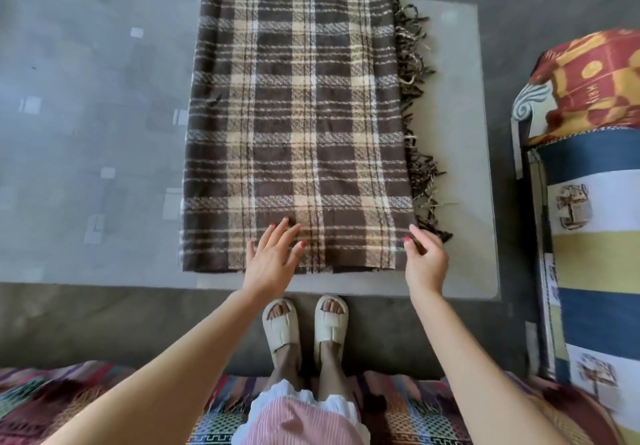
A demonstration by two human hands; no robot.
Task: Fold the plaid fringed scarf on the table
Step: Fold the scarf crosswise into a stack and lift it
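- Presently, the brown and cream plaid woollen scarf (298,125) lies flat on the grey glass-topped surface (86,98), already doubled into a long rectangle running away from the person
- Its dark brown and cream fringe (417,108) trails off the right-hand edge onto the bare surface
- Left hand (273,254): released, fingers spread, palm down on the near edge of the scarf, a little left of its middle
- Right hand (424,257): fingers curled at the near right corner of the scarf, thumb and forefinger close together at the cloth; whether they actually pinch it cannot be told
- Both hands show red-painted nails
- Cream open-toed slippers (304,323) stand on the dark floor just beside the near edge of the surface
- A multicoloured woven rug (69,406) lies under the person at the bottom of the view
- A striped blue, white and yellow covering (595,236) sits on furniture to the right, well apart from the scarf
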